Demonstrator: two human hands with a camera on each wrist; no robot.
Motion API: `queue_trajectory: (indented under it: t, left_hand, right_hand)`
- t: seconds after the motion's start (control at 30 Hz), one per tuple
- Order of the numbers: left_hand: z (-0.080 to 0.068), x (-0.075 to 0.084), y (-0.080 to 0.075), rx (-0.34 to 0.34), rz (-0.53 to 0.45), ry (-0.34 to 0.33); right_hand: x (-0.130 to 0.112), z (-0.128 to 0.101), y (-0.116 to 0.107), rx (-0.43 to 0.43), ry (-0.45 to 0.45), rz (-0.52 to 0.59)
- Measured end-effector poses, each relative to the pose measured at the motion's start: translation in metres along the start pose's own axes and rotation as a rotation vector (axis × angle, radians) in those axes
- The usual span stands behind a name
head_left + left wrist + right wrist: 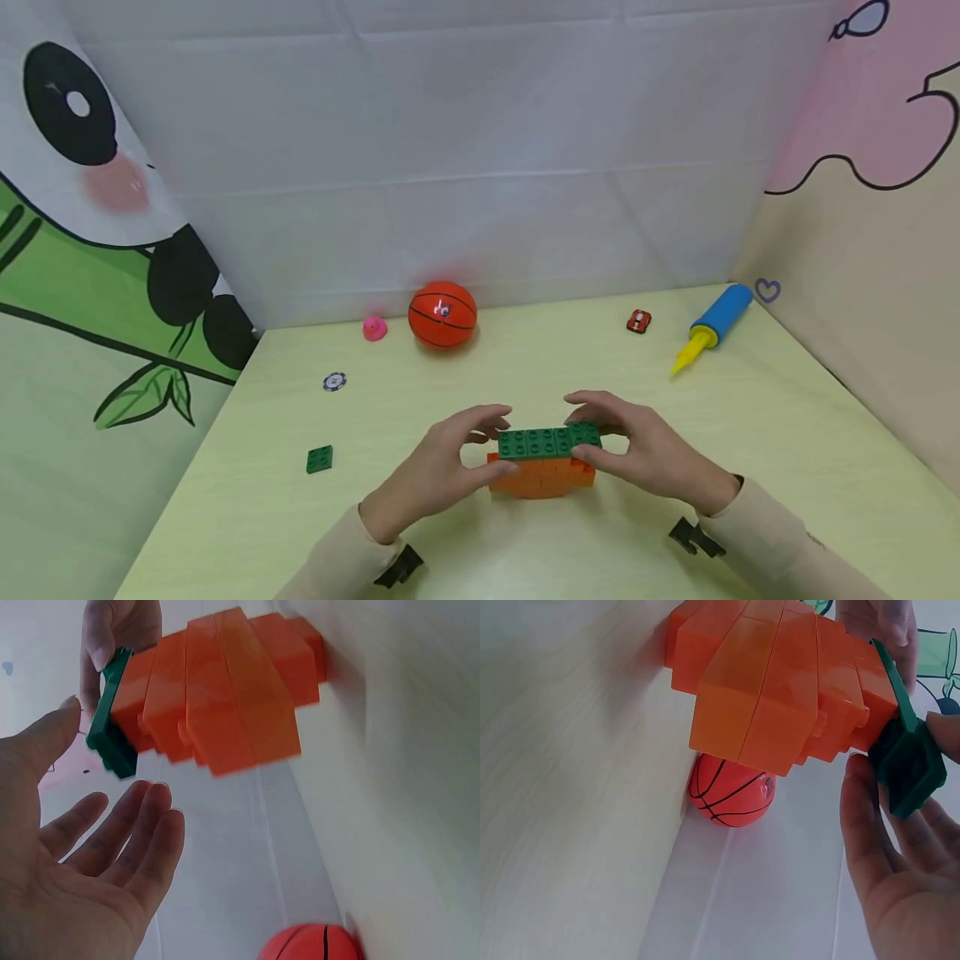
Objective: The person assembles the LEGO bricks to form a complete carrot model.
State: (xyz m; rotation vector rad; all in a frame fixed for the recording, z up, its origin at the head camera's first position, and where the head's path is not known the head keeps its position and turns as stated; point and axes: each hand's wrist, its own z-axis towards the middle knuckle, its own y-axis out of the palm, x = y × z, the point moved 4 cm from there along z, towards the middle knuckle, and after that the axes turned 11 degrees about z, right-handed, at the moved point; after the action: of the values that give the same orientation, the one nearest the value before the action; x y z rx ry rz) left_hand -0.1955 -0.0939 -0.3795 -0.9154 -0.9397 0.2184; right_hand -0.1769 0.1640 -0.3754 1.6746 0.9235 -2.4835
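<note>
In the head view, an orange block stack (pixel 542 477) sits near the middle of the pale yellow-green table (pixel 787 433), topped by a row of green bricks (pixel 549 441). The right hand (pixel 645 454) pinches the right-end green brick, while the left hand (pixel 442 462) curls round the stack's left end. A skewed press could leave that brick half-seated or tip the stack. Far back lie a basketball (pixel 442 314), a pink duck (pixel 374 328), a toy car (pixel 638 321), a blue and yellow pump (pixel 712 327), a chip (pixel 334 381) and a spare green brick (pixel 319 459); cartoon cloth walls surround. The left wrist view shows relaxed fingers (pixel 112 840) apart from the bricks. The right wrist view shows fingertips (pixel 859 799) against the green brick.
</note>
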Motion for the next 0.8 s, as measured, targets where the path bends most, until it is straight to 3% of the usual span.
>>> queue_trajectory:
  t: [0.07, 0.13, 0.3, 0.43, 0.57, 0.8]
  left_hand:
    - [-0.006, -0.011, -0.015, -0.009, 0.064, -0.074]
    - [-0.016, -0.033, -0.036, -0.016, 0.171, -0.174]
    - [-0.059, -0.11, -0.08, -0.127, 0.432, -0.457]
    - [-0.085, -0.157, -0.092, -0.202, 0.462, -0.587]
    - [-0.093, -0.173, -0.094, -0.19, 0.41, -0.613]
    - [-0.091, -0.169, -0.097, -0.174, 0.429, -0.585]
  right_hand:
    - [0.0, -0.001, 0.001, 0.003, 0.008, -0.004]
    - [0.0, -0.001, 0.003, 0.006, -0.005, -0.009]
    - [0.001, 0.001, 0.008, 0.007, -0.053, -0.029]
    - [0.002, 0.0, 0.011, 0.02, -0.068, -0.037]
    - [-0.001, 0.0, 0.011, 0.005, -0.052, -0.03]
    - [-0.005, 0.005, 0.009, -0.042, -0.012, -0.035]
